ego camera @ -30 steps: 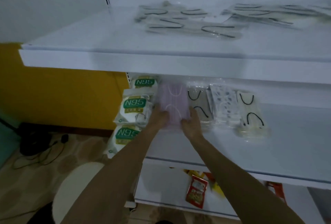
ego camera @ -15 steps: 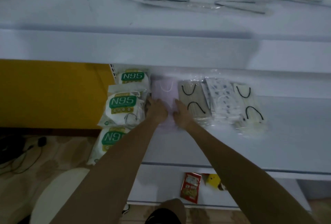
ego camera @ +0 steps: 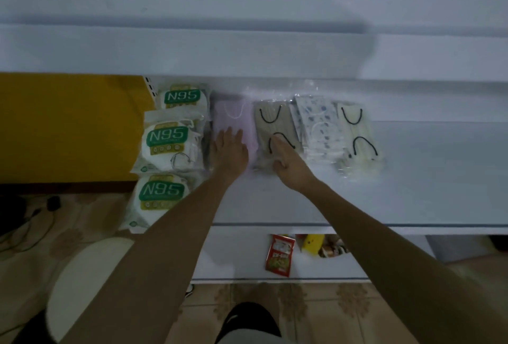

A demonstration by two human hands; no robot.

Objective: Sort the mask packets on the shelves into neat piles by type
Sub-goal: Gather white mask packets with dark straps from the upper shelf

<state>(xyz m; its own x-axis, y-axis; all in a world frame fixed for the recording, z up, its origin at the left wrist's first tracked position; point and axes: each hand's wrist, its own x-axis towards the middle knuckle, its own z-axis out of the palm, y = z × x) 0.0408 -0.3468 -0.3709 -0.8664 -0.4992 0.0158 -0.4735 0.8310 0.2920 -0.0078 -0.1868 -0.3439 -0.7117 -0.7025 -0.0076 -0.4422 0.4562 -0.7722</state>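
- Left hand, fingers straight, is pressing the lilac plastic-wrapped mask packet on the white shelf.
- Right hand is pinching the adjacent beige black-looped mask packet.
- Risk: slick wrappers sliding, piles mixing.

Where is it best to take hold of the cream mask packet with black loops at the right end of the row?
Probably pinch the cream packet at its near right corner, coming from the front right. It lies flat, so only edges offer a grip; its left edge lies against the patterned packets, while nothing lies against its right edge.
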